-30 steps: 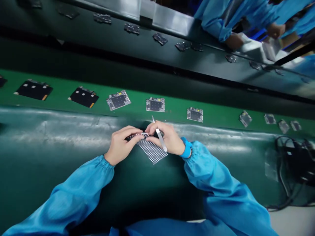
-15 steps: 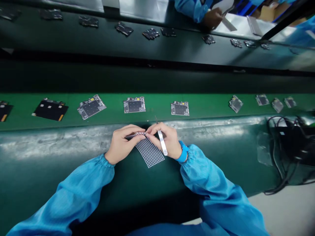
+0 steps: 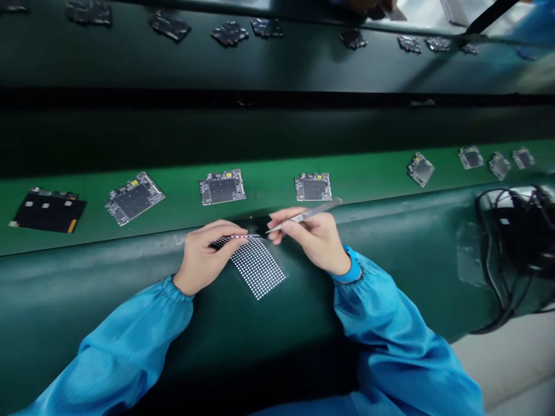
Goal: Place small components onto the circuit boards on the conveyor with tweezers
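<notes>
My left hand (image 3: 208,254) pinches the far edge of a sheet of small white round stickers (image 3: 259,267), folded over at the fingers. The rest of the sheet slopes down toward me over the green mat. My right hand (image 3: 310,234) is closed on metal tweezers (image 3: 306,215), their tips pointing left, close to the folded edge of the sheet. Whether the tips touch it I cannot tell. Just beyond my hands, a circuit board (image 3: 313,187) and a second circuit board (image 3: 222,187) lie on the green belt.
More boards lie along the belt (image 3: 264,185), among them a black-covered one (image 3: 47,210) at the left. Black cables (image 3: 488,260) and a dark device (image 3: 526,231) sit at the right. Several dark wrapped pieces (image 3: 229,33) line the far shelf; another person's hand shows behind it.
My right hand has drawn away to the right from the sheet, and the tweezers have swung round so their tips point left. The boards on the left part of the belt appear shifted leftward.
</notes>
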Demonstrator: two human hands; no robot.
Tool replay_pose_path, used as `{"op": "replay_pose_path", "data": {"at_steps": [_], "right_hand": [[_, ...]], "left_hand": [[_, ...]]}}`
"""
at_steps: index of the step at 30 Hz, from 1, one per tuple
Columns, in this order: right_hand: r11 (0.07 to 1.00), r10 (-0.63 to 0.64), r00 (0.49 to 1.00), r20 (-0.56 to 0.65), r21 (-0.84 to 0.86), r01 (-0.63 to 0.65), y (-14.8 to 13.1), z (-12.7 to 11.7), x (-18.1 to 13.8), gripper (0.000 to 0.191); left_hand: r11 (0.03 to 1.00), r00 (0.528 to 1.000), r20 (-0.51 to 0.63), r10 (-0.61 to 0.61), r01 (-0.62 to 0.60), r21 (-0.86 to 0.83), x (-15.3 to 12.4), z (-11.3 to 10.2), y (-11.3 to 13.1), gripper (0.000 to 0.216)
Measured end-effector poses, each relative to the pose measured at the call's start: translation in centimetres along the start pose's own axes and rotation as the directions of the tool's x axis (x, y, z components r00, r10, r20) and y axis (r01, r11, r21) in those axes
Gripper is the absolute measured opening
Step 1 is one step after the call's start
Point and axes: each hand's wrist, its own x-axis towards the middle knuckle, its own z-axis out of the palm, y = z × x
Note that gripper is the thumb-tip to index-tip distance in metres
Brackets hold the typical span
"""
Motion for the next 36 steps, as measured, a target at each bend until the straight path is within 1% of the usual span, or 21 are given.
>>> {"op": "replay_pose_path", "data": {"at_steps": [4, 6, 12, 16, 18, 30, 36], "right_hand": [[0.992, 0.055, 0.999, 0.001, 0.11, -0.054, 0.0, 1.3, 0.3, 0.01], [0.986, 0.066, 0.998, -0.01, 0.152, -0.064, -0.2, 1.8, 0.3, 0.014], [0.996, 0.091, 0.991, -0.094, 0.02, -0.09, -0.7, 3.1, 0.5, 0.018], [0.995, 0.075, 0.994, -0.076, -0.058, -0.079, -0.8, 3.7, 0.8, 0.012], [0.994, 0.07, 0.995, -0.069, -0.082, -0.075, -0.7, 3.9, 1.0, 0.015], [0.993, 0.066, 0.996, -0.063, -0.094, -0.071, -0.7, 5.8, 1.6, 0.013], [0.994, 0.074, 0.996, -0.051, -0.076, -0.078, -0.6, 6.5, 1.9, 0.015]], "left_hand": [[1.0, 1.0, 0.001, 0.008, -0.008, 0.02, -0.2, -0.6, -0.1, 0.004], [1.0, 1.0, 0.002, 0.007, -0.007, 0.021, -0.3, -0.9, -0.2, 0.005], [1.0, 1.0, 0.008, 0.0, 0.0, 0.03, -0.4, -1.7, -0.4, 0.005], [0.999, 1.0, 0.011, -0.014, 0.014, 0.038, -0.5, -2.2, -0.5, 0.007], [0.999, 1.0, 0.01, -0.018, 0.017, 0.037, -0.7, -2.4, -0.7, 0.008], [1.0, 1.0, 0.015, -0.01, 0.009, 0.021, -1.0, -4.0, -1.0, 0.004], [1.0, 1.0, 0.016, -0.002, 0.002, 0.008, -1.1, -4.8, -1.2, 0.006]]}}
